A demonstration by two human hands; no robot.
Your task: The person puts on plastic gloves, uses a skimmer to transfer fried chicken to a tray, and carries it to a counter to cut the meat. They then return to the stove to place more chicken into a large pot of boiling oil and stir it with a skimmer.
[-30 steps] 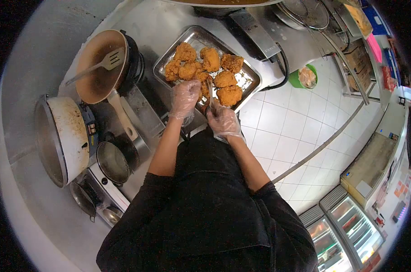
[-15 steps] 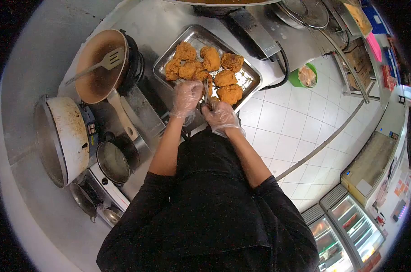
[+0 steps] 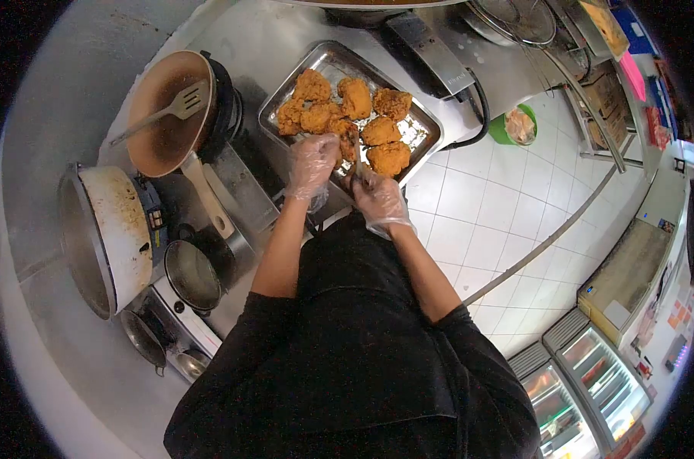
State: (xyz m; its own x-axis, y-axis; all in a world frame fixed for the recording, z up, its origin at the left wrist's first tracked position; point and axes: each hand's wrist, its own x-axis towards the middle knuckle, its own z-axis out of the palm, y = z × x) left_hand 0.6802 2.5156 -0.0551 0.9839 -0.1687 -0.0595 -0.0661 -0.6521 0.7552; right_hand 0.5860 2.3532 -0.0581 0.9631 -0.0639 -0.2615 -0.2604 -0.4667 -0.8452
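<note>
In the head view, a metal tray (image 3: 419, 131) holds several pieces of golden-brown fried chicken (image 3: 380, 131). My left hand (image 3: 313, 164), in a clear plastic glove, is closed at the tray's near side on one darker chicken piece (image 3: 348, 140). Also gloved, my right hand (image 3: 379, 200) grips scissors (image 3: 358, 159) with dark handles and a narrow metal blade. The blade points up against the held piece. My fingers cover most of the handles.
Left of the tray sits a tan frying pan (image 3: 152, 145) with a slotted spatula (image 3: 182, 105) in it. A large white pot (image 3: 117, 226) and a small saucepan (image 3: 192, 274) stand nearer. A green bin (image 3: 501, 131) is on the tiled floor (image 3: 477, 199).
My right hand has shifted slightly right and down with the scissors. The chicken piece in my left hand now shows more of its dark side.
</note>
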